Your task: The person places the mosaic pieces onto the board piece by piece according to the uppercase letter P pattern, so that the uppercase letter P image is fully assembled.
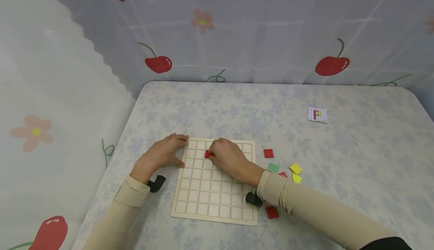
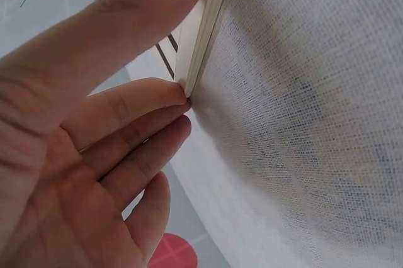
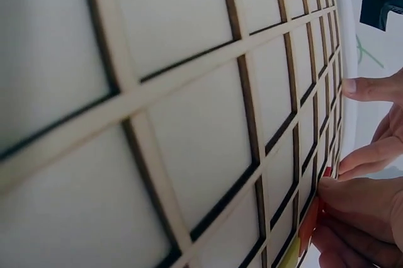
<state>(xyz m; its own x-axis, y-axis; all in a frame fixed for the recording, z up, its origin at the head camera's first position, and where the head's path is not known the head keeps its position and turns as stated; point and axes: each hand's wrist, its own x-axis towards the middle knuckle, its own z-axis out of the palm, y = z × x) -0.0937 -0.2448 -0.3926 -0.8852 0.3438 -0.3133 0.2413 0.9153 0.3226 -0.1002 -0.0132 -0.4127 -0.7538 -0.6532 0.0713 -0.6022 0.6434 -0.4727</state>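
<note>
A pale wooden grid board [image 1: 213,219] lies on the table under both hands. My left hand [image 1: 164,154] rests at its left side, fingertips touching the top left corner and thumb on the left edge. Over the board's upper rows, my right hand [image 1: 230,157] pinches a small red square tile [image 1: 208,154] at a cell near the top left. In the right wrist view, a red tile [image 3: 308,225] and a yellow tile [image 3: 290,254] show on the grid by the right thumb. The right hand hides these cells in the head view.
Right of the board lie loose tiles: a red one [image 1: 268,153], a green one [image 1: 273,167], two yellow ones [image 1: 295,168] and another red one [image 1: 272,212]. A small card with a coloured grid pattern [image 1: 317,114] lies farther back. A printed curtain [image 1: 257,35] hangs behind the table.
</note>
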